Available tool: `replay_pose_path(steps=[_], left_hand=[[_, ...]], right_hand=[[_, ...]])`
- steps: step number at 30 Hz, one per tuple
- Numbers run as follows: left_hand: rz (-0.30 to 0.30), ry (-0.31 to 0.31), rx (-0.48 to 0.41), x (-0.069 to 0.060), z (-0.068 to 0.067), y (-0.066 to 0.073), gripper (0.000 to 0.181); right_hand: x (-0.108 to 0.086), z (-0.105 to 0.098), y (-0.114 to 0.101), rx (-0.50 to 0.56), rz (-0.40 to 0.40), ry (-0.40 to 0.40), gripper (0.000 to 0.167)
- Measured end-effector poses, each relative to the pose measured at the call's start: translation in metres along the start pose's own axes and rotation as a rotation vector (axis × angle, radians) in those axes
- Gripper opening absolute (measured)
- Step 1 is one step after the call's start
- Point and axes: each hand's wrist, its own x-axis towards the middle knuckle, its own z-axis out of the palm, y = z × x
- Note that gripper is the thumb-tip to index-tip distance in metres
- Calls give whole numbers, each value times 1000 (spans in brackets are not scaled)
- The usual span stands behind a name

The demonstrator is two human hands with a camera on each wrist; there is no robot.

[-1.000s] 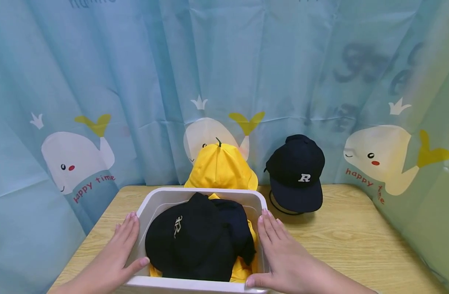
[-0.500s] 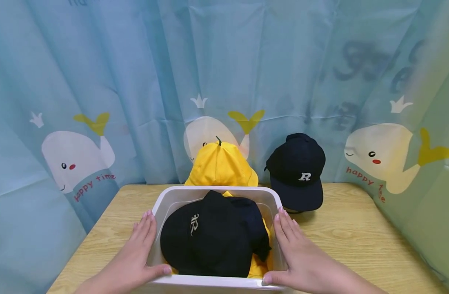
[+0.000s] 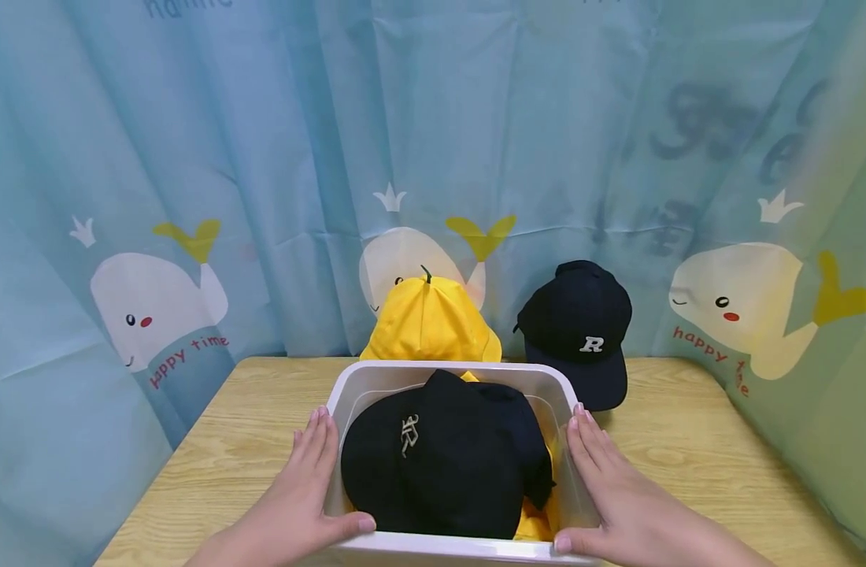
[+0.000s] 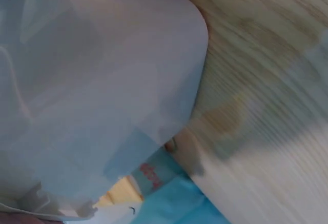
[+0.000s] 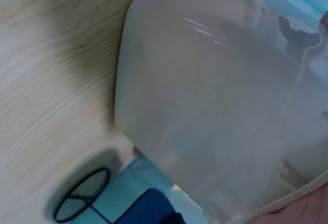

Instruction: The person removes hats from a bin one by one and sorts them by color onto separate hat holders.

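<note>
Bin (image 3: 468,546) with black cap (image 3: 433,472) inside stands, I see, in front of the yellow hat (image 3: 433,324). Left hand (image 3: 298,500) and right hand (image 3: 612,492) press its sides, fingers straight, thumbs on near rim.

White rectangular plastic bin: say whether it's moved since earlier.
Yes, the bin moved right, now partly in front of the dark fabric cap with white R.

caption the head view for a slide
Hands against both sides of a white plastic bin holding a black cap, with a yellow hat and navy R cap behind.
</note>
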Motion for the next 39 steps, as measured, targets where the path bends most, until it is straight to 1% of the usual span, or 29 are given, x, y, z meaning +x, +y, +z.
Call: replay_pose_path(steps=[2,4,7,9,11,14,18,20,22,25,27,28,30,34,35,36,39], left_hand=[[8,4,13,1,1,4,114],[6,3,18,2,3,8,114],[-1,-13,-1,4,7,14,114],[-27,-44,-21,5,8,20,114],[-38,-70,-33,6,10,25,113],[-30,-79,-43,8,13,31,113],[-23,-101,-73,11,15,38,112],[-26,-134,-101,13,15,42,113],[-25,-186,-145,15,15,44,115],[-19,-273,-222,17,13,45,120],[-15,-321,-248,19,12,45,122],[1,-331,-224,19,11,44,122],[61,-315,-115,20,10,42,121],[168,-232,134,25,7,35,116],[177,-219,162,26,7,34,116],[180,-216,168,26,7,34,116],[189,-223,145,29,12,36,116]], right_hand=[[-3,0,4,-7,-10,12,107],[-6,0,10,-47,-34,31,107],[-12,-1,20,-103,-67,45,107],[-15,-2,27,-116,-79,41,107],[-19,-4,33,-123,-76,42,106],[-24,-5,42,-166,-130,75,105],[-29,-9,52,-238,-201,116,107],[-31,-12,56,-243,-204,118,107],[-34,-15,61,-261,-215,121,108],[-40,-19,69,-284,-285,147,108],[-43,-19,74,-308,-343,176,109],[-43,-20,76,-325,-364,192,110],[-44,-20,77,-336,-387,210,110],[-44,-20,78,-330,-370,202,109],[-44,-20,79,-325,-370,200,109],[-45,-20,80,-318,-371,201,108],[-47,-21,83,-298,-396,214,108]])
